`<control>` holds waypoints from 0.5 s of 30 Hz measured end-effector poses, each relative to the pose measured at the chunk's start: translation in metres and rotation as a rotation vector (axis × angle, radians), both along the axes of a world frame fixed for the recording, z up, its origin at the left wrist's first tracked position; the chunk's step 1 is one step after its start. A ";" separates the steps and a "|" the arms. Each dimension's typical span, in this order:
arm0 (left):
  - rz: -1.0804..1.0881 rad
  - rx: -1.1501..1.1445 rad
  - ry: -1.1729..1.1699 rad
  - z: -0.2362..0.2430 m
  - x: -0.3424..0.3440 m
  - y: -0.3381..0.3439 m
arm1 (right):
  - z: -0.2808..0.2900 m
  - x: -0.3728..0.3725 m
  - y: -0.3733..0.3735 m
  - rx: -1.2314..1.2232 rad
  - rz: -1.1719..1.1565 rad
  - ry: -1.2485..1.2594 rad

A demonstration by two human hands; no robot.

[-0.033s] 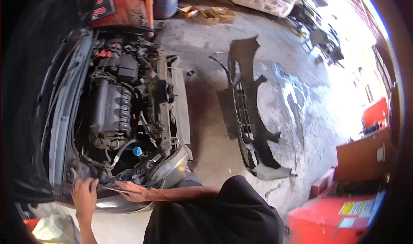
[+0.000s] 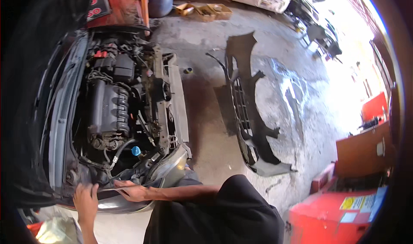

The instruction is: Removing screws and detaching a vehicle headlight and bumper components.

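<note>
My left hand point(image 2: 86, 197) is over the near inner edge of the car's fender point(image 2: 107, 204), its fingertips smeared by motion. Just to its right, my right hand point(image 2: 135, 192) has fingers and thumb closed around a thin, pale, strip-like thing lying along the fender. What exactly it is does not show. Beyond both hands lies the open engine bay, with a grey ribbed engine cover point(image 2: 104, 108), a blue cap point(image 2: 136, 151) and a black box point(image 2: 124, 67). A headlight point(image 2: 174, 167) sits at the near front corner, right of my hands.
A dark bumper cover point(image 2: 254, 110) lies on the concrete floor point(image 2: 202, 119) ahead of the car. Red cabinet point(image 2: 318, 214) and brown panel point(image 2: 361, 151) stand at the right. Yellow bins point(image 2: 206, 13) and a blue drum point(image 2: 161, 0) are at the back.
My left hand has shifted slightly right and nearer, while the right keeps its place at the fender. The background has slipped a little left and up as my head moved.
</note>
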State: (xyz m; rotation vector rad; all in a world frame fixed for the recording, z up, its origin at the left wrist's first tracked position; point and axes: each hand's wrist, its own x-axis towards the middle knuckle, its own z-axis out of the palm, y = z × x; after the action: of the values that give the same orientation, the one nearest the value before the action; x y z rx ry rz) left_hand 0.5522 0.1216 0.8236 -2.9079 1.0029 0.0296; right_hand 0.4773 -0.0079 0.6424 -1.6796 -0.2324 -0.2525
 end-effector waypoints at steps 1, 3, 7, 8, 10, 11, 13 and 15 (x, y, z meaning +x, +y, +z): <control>-0.036 0.093 -0.041 -0.003 -0.005 0.008 | -0.003 0.001 0.001 0.011 -0.056 -0.044; -0.039 0.161 0.049 0.014 -0.037 -0.005 | 0.003 0.007 -0.008 0.036 -0.072 0.018; -0.270 0.065 0.121 0.018 -0.069 -0.017 | 0.016 0.005 -0.005 0.170 -0.017 0.143; -0.327 0.033 0.262 0.019 -0.070 -0.034 | 0.018 0.005 -0.005 0.151 0.016 0.142; -0.490 -0.027 0.262 0.005 -0.059 -0.058 | -0.016 0.020 0.014 0.160 0.062 0.191; -0.557 -0.048 0.131 -0.014 -0.048 -0.055 | 0.015 0.010 -0.003 0.224 0.177 0.063; -0.445 0.059 0.061 -0.016 -0.028 -0.067 | -0.006 0.004 0.020 -0.182 -0.090 -0.197; -0.288 -0.003 -0.139 -0.018 -0.007 -0.073 | -0.002 0.006 0.016 -0.047 0.073 -0.077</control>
State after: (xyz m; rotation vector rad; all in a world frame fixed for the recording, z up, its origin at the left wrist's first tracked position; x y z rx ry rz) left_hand 0.5457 0.0489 0.8060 -2.6923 1.3817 -0.1852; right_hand 0.4831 0.0077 0.6401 -1.7057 -0.3588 -0.2585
